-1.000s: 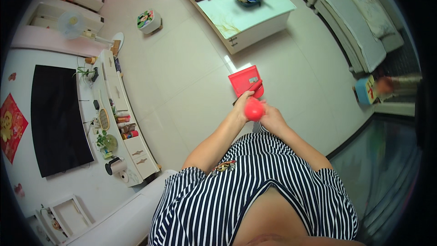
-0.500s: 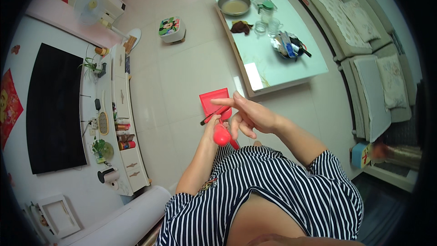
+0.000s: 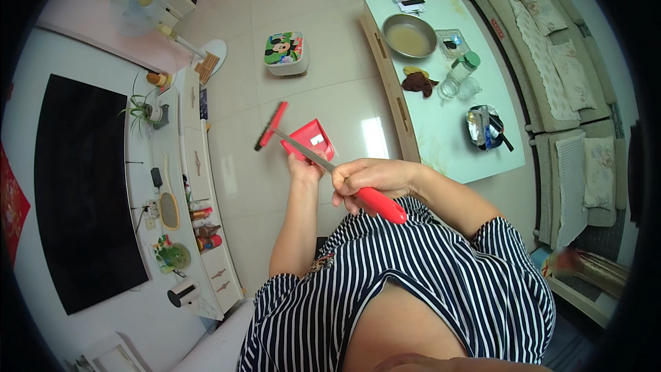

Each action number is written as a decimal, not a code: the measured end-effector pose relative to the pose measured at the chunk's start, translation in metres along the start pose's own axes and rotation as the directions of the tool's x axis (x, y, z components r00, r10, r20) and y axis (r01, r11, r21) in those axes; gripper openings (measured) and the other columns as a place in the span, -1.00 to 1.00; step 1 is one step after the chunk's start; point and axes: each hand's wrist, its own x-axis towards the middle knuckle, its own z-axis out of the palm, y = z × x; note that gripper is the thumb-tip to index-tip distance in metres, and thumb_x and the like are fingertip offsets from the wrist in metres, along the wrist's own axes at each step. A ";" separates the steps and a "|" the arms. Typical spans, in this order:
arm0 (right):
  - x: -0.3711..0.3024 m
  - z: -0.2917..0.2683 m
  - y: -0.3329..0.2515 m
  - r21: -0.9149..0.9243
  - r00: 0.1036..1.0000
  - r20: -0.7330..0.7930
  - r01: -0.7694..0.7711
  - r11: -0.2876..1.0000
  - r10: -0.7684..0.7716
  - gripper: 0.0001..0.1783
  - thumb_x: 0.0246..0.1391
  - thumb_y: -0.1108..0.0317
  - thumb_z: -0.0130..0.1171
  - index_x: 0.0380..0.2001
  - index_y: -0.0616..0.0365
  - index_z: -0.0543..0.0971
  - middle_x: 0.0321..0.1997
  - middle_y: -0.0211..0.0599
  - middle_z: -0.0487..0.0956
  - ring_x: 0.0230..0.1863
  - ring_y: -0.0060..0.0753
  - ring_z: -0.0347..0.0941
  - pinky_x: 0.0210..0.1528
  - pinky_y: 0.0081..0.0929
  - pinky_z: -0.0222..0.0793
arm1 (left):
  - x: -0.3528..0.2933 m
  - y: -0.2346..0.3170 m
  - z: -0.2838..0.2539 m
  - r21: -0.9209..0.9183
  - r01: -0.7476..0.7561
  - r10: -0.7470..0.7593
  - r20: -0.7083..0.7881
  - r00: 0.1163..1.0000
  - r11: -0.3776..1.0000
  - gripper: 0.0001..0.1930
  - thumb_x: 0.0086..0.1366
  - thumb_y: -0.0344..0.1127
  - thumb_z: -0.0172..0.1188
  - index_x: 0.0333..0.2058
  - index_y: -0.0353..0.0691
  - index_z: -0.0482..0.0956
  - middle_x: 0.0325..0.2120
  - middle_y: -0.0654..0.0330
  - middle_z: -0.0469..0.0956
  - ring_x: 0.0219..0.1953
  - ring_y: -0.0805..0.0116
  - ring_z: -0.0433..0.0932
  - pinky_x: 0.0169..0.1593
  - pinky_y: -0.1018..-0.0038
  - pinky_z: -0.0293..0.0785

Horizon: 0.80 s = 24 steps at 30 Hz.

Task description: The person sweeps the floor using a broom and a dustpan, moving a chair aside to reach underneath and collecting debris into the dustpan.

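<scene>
My right hand (image 3: 368, 179) is closed around the red grip of a broom (image 3: 299, 145). Its grey metal shaft runs up to the left, ending in a narrow red head with a dark edge. A red dustpan (image 3: 321, 131) shows just beyond my left hand (image 3: 307, 167), with a small white patch on it. The left fingers are curled at its near edge and seem to hold it, though the grip itself is hidden. The broom shaft crosses in front of the dustpan and close over the left hand. The broom head lies to the left of the dustpan.
A low glass-topped table (image 3: 385, 3) stands ahead right, bearing a metal basin (image 3: 411, 36), jars and a cloth. Ahead is a stool with a cartoon lid (image 3: 284, 48). A cabinet (image 3: 200, 158) and standing fan (image 3: 141, 3) line the left; a sofa (image 3: 585, 62) lines the right.
My right hand was open with fingers spread; now it grips the broom. The broom has swung out, its head up and left. My left hand has moved forward and left, near the dustpan.
</scene>
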 end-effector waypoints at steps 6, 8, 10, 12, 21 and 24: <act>0.047 -0.025 -0.068 -0.028 0.989 0.116 0.092 0.995 -0.089 -0.76 -0.06 0.60 -0.08 -0.24 0.21 0.37 -0.16 -0.15 0.43 -0.54 -0.56 0.42 -0.59 -0.63 0.38 | -0.002 0.086 0.053 -0.288 -0.131 0.126 -0.036 0.991 0.949 -0.51 0.38 0.13 -0.20 -0.15 -0.25 0.36 -0.34 0.05 0.42 -0.57 0.36 0.35 -0.51 0.47 0.47; 0.052 -0.040 -0.093 -0.081 0.987 0.109 0.126 0.989 -0.117 -0.74 -0.06 0.61 -0.08 -0.22 0.22 0.36 -0.15 -0.15 0.42 -0.55 -0.56 0.41 -0.60 -0.62 0.37 | 0.012 0.126 0.040 -0.212 -0.111 0.106 -0.035 0.994 0.971 -0.61 0.37 0.01 -0.08 -0.14 -0.25 0.36 -0.36 0.06 0.41 -0.56 0.36 0.36 -0.49 0.47 0.48; 0.060 -0.065 -0.109 -0.217 0.974 0.116 0.217 0.952 -0.195 -0.64 -0.04 0.60 -0.05 -0.09 0.25 0.35 -0.12 -0.12 0.41 -0.60 -0.57 0.39 -0.65 -0.61 0.34 | 0.028 0.171 0.001 -0.117 -0.130 0.128 -0.023 0.991 0.985 -0.72 0.33 -0.19 0.08 -0.16 -0.27 0.34 -0.42 0.15 0.38 -0.61 0.41 0.33 -0.28 0.35 0.49; 0.059 -0.077 -0.131 -0.296 0.979 -0.078 0.157 0.942 -0.188 -0.58 0.00 0.59 -0.04 -0.01 0.21 0.34 -0.19 -0.16 0.44 -0.62 -0.59 0.37 -0.67 -0.62 0.32 | 0.030 0.183 -0.024 -0.079 -0.247 0.239 -0.094 0.966 0.966 -0.79 0.30 -0.33 0.11 -0.19 -0.28 0.34 -0.44 0.16 0.37 -0.67 0.49 0.31 -0.35 0.46 0.44; 0.089 -0.196 -0.176 -0.404 0.716 -0.680 -0.184 0.896 -0.160 -0.69 0.14 0.33 0.03 -0.08 0.26 0.42 -0.64 -0.47 0.33 -0.75 -0.66 0.18 -0.78 -0.62 0.12 | -0.011 0.180 -0.082 -0.199 -0.208 0.163 -0.222 0.961 0.958 -0.87 0.21 -0.54 0.06 -0.30 -0.41 0.31 -0.23 -0.11 0.49 -0.71 0.61 0.33 -0.67 0.81 0.34; 0.097 -0.212 -0.199 -0.207 0.622 -0.780 -0.157 0.966 -0.066 -0.76 0.21 0.25 0.01 -0.25 0.23 0.37 -0.64 -0.48 0.31 -0.75 -0.67 0.18 -0.80 -0.65 0.12 | 0.009 0.188 -0.058 -0.206 -0.262 0.198 -0.289 0.937 0.943 -0.84 0.18 -0.62 -0.03 -0.29 -0.25 0.26 -0.29 -0.16 0.46 -0.72 0.61 0.27 -0.69 0.82 0.29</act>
